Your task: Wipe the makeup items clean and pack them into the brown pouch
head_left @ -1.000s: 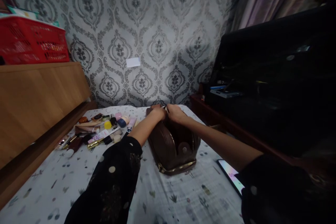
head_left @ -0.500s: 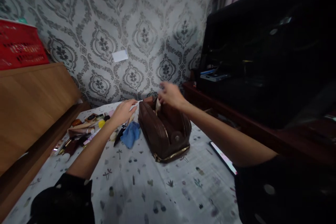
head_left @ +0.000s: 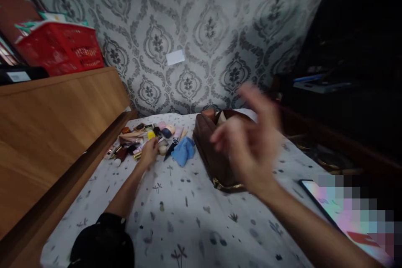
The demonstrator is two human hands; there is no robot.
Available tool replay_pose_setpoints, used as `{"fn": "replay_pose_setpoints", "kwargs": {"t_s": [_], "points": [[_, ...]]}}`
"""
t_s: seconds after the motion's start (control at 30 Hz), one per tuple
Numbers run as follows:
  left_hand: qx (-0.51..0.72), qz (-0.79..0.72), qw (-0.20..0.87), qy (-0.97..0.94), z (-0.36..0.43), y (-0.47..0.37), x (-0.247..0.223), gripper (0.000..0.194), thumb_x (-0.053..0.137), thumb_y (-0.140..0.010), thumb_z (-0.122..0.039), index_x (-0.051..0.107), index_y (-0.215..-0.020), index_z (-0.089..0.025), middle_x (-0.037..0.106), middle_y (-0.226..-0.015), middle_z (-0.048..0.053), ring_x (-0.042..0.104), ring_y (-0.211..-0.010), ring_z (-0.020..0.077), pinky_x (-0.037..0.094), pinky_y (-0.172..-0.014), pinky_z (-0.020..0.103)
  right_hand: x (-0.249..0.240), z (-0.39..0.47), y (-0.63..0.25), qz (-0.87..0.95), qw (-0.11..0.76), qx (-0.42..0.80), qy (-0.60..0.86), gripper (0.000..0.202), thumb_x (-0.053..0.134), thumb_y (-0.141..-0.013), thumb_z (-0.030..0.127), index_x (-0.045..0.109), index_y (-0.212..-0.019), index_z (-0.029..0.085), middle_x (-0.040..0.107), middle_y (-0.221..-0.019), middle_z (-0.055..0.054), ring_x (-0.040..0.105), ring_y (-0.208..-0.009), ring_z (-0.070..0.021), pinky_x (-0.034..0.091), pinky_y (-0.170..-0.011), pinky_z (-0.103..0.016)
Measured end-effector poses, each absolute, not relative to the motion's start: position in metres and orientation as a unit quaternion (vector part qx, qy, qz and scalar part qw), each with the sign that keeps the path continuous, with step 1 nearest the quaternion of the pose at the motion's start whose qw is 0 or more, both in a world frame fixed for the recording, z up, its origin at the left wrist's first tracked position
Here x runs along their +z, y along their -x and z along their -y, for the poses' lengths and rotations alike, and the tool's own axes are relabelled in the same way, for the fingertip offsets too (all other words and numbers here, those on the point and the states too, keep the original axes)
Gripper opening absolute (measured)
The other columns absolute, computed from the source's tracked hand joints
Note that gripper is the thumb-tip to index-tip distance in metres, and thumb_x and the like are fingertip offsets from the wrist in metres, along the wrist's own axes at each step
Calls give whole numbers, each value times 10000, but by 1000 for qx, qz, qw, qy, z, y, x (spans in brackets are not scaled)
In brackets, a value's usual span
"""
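Observation:
My right hand (head_left: pixel 251 146) hovers in front of the brown makeup bag (head_left: pixel 209 144), blurred by motion. Its fingers are spread and I see nothing in them. The bag stands unzipped on the patterned cloth, partly hidden by that hand, with something pale inside its opening. At the front edge of a pile of cosmetics, my left hand (head_left: pixel 149 153) has its fingers curled together; what they hold, if anything, is hidden. Around it lie a yellow item (head_left: pixel 151 134), a dark-and-peach rounded item (head_left: pixel 168 130) and a pale tube (head_left: pixel 177 133). A blue cloth (head_left: pixel 184 151) lies between pile and bag.
A phone with a lit screen (head_left: pixel 326 203) lies at the right. The white patterned cloth (head_left: pixel 188 217) covers the surface. On the left, a wooden panel (head_left: pixel 63 117) rises, with a red basket (head_left: pixel 67 48) above it. A large dark object (head_left: pixel 361 29) stands right.
My right hand has come out from over the bag's opening toward me. My left hand has moved from beside the bag to the cosmetics. The view has turned left.

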State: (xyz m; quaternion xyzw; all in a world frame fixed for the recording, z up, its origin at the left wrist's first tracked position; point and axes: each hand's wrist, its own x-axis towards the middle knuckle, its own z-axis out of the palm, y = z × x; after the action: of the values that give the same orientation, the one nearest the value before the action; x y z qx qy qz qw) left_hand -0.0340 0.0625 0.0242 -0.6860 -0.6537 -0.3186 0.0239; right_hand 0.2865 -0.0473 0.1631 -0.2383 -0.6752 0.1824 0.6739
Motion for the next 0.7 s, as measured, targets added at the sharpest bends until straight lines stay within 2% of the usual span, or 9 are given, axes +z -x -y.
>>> {"fn": "replay_pose_setpoints", "kwargs": {"t_s": [0.1,0.2,0.3,0.43,0.57,0.7], "points": [[-318,646,21,693,-56,25,10,185,477,-853,-155,653,-903,-181,699,-898,71,627,-886,218,486,-836,354,118,42,-239,811,460,215,291,486,468,-947,217,398,-1427,188,569,-639,42,520,-498,-117,427,-530,-238],[-319,638,17,700,-51,22,6,201,467,-866,-156,659,-914,-192,698,-941,77,611,-954,228,469,-893,374,73,37,-209,850,325,250,331,566,472,-902,174,366,-1456,138,620,-669,10,600,-617,-165,449,-630,-273],[-319,632,15,706,-49,25,7,224,442,-882,-155,656,-936,-194,695,-964,73,607,-963,224,470,-898,373,43,33,-188,811,309,342,362,596,453,-891,206,327,-1470,148,616,-653,34,597,-578,-159,462,-630,-273],[-312,633,28,708,-53,31,11,248,428,-885,-130,655,-967,-191,690,-988,75,596,-991,222,469,-913,374,19,32,-171,723,348,478,359,592,417,-875,290,314,-1442,160,609,-659,56,569,-489,-131,473,-572,-265],[-297,646,62,701,-63,41,17,266,443,-870,-92,661,-988,-186,687,-1024,87,581,-1037,227,456,-943,377,2,33,-169,677,378,517,363,618,425,-857,397,328,-1409,135,599,-664,47,568,-508,-140,453,-532,-269],[-278,664,95,687,-76,60,27,272,445,-866,-76,668,-975,-186,684,-1034,96,563,-1065,237,434,-976,395,0,34,-172,660,373,544,359,630,451,-838,433,356,-1381,127,596,-654,46,564,-507,-142,442,-526,-271]]}}
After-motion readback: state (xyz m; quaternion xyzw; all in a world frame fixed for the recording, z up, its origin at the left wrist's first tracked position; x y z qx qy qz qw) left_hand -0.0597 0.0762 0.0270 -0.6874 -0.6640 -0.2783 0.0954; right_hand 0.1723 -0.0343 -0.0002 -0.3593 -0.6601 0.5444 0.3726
